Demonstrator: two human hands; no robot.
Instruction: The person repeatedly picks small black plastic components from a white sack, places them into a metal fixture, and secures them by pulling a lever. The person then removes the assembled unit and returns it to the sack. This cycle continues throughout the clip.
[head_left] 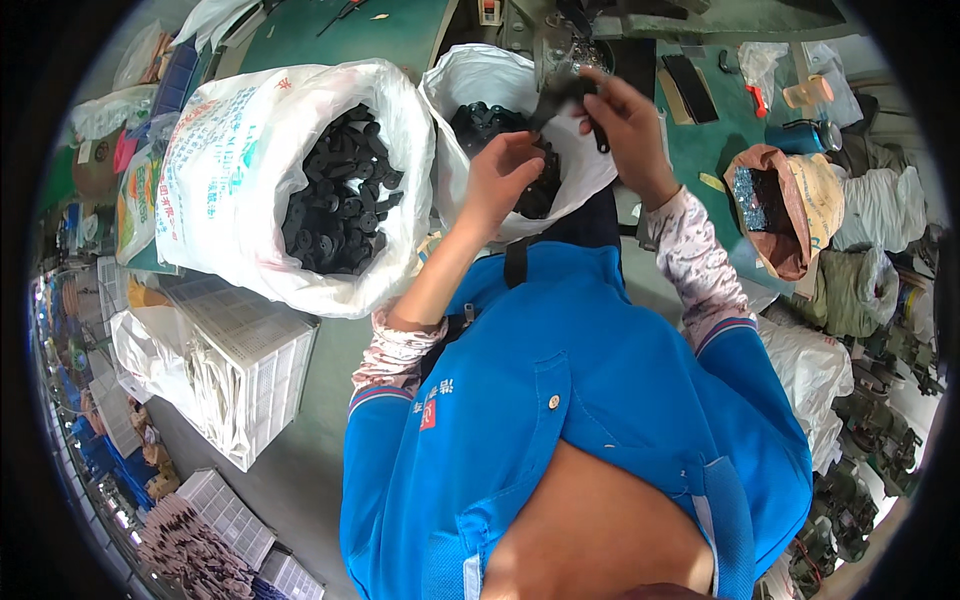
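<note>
My right hand (630,130) is raised in front of the machine (575,50), its fingers pinched round a small flat black part (601,136). My left hand (497,184) reaches over a white sack (440,75) of dark parts. Its fingers are slightly bent, with the thumb apart from them, and I make out nothing in its grasp. Close to the left fingertips is a dark grey piece (553,105); whether they touch it is unclear. Several black parts (485,122) lie inside the sack, partly hidden by my left hand.
A larger white sack (225,170) of black parts (345,190) stands at left. To the right are a brown paper bag (785,235), a blue cylinder (800,137) and a red-handled tool (757,100) on a green table (705,150). A white crate (265,350) sits at lower left.
</note>
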